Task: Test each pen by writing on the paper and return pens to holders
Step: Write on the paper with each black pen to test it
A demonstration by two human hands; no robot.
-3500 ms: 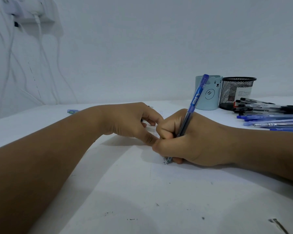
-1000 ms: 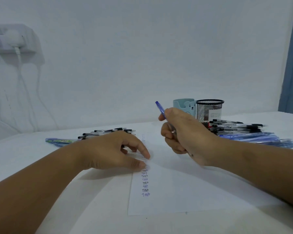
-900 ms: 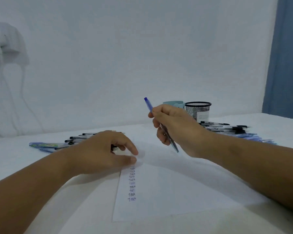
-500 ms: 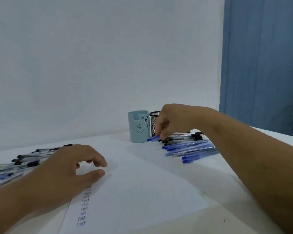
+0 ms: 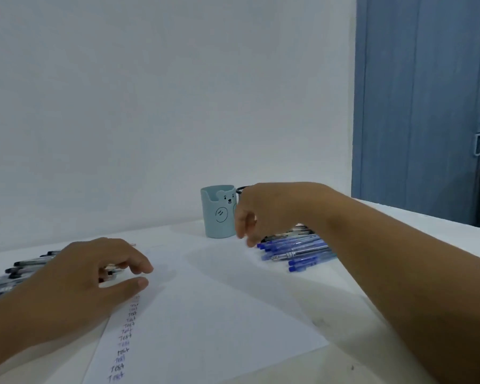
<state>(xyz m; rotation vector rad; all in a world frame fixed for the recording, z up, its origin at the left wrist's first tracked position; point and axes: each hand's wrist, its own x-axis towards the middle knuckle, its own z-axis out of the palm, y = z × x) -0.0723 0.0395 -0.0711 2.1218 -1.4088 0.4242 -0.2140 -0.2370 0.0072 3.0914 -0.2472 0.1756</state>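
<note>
Change: the blue pen has been released by the right hand (image 5: 251,217), now empty with fingers hanging loose.
Pen: among the blue pens (image 5: 294,249) just below that hand.
Left hand (image 5: 94,275): spread flat, pressing the paper (image 5: 205,314).
Meaning: another pen judged due.

The paper (image 5: 205,314) is thin, matt and smooth, with small inked words down its left edge. Right of the paper, the blue pens (image 5: 297,250) look like glossy translucent plastic; one among them shows a shiny metal-looking band. Left of the paper, the dark pens (image 5: 28,266) have clear, glossy plastic barrels. Behind the paper, the bear cup (image 5: 219,212) is matt, smooth, plastic-looking. The table (image 5: 399,223) around the paper is matt white, with faint scuffs near the paper's right corner.
</note>
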